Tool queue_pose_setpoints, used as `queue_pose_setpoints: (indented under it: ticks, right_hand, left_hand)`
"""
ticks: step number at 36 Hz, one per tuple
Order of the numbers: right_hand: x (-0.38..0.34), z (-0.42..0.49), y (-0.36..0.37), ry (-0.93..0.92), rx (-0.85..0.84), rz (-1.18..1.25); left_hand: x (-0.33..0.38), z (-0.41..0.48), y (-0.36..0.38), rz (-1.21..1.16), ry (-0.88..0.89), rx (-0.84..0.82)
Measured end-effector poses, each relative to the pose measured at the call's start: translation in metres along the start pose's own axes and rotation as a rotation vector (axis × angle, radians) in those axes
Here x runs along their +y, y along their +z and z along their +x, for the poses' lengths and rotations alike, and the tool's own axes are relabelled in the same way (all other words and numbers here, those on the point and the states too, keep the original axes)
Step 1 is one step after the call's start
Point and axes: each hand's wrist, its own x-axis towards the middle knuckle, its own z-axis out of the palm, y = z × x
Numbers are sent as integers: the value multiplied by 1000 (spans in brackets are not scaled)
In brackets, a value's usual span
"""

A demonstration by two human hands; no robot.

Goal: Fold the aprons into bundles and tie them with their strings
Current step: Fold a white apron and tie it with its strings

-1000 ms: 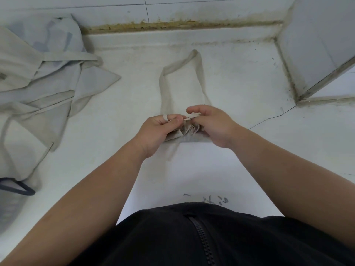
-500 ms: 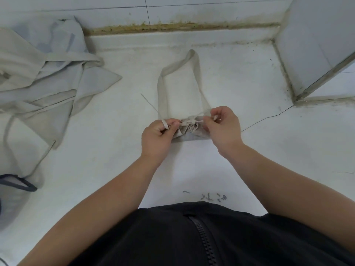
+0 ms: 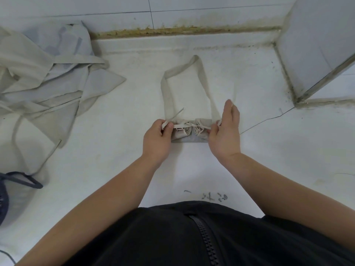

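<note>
A: Where's the bundle [image 3: 189,134]?
B: Middle of the view, on the white surface [image 3: 259,160]. It's a rolled apron, lying between the two hands. Its neck loop [image 3: 200,73] lies flat on the far side, toward the wall [image 3: 192,10].
A: Hands?
B: Left hand [image 3: 156,139] is at the bundle's left end, thumb and fingers pinching a string [image 3: 174,116]. The loose tail pokes out far-right of the pinch. Right hand [image 3: 224,135] is at the right end, curled fingers pinching the other string end (only a scrap shows at the knuckles). One finger of that hand points straight to the far side.
A: Knot?
B: The string runs taut across the top of the bundle from hand to hand and crosses mid-way. Can't tell if it's a closed knot.
A: Other aprons?
B: A loose pile of aprons [image 3: 48,79] sits far left, well apart from the bundle. They're unfolded, with straps trailing toward the near side.
A: Anything else?
B: A dark mesh thing [image 3: 2,200] with a strap is at the near-left edge (mostly cut off). There's a crack [image 3: 269,120] in the surface right of the right hand. A black zip jacket [image 3: 192,237] fills the near edge.
</note>
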Motion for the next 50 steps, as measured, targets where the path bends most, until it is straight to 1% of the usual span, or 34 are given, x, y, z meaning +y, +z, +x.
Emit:
queue_pose_setpoints:
  ticks: [3,5,9,13,17,20,21,23,25,27,30,34,37,39,45,48,50]
  right_hand:
    - [1,2,-2,38,-5,-22]
    - [2,4,-5,43,-31,-104]
    - [9,4,-7,-44,-76,-232]
    - [13,5,-14,-4,-192,-314]
    - [9,8,-22,-62,-303,-365]
    - [3,6,-19,-202,-365,-542]
    - [2,6,-17,-216,-388,-577]
    - [-1,7,-15,-166,-423,-538]
    - [-1,11,-14,-110,-413,-447]
    - [-1,13,-14,-97,-412,-434]
    - [-6,12,-14,-88,-419,-418]
    - [-13,14,-18,-61,-499,-388]
    - [-12,15,-14,-66,-463,-348]
    - [-8,14,-12,-77,-438,-332]
    - [-7,18,-13,-74,-476,-333]
    - [-11,18,-13,-43,-473,-338]
    - [-14,18,-13,-31,-477,-354]
  left_hand:
    - [2,0,0,27,-9,3]
    - [2,1,0,36,-11,6]
    - [3,1,-2,43,-22,3]
    - [3,0,0,38,-14,7]
    - [3,-1,1,11,-8,5]
    - [8,-5,4,-47,21,-56]
    - [11,-6,5,-70,31,-73]
    - [15,-7,5,-123,18,-91]
    - [17,-7,3,-194,-17,-110]
    - [17,-8,0,-210,-16,-143]
    - [15,-8,-2,-165,23,-175]
    - [17,-4,-2,-3,118,-154]
    - [19,-2,-2,65,164,-187]
    - [19,-1,-1,88,141,-234]
    - [24,12,-7,23,-61,-275]
    - [26,12,-6,9,-93,-251]
    - [23,12,-5,59,-84,-200]
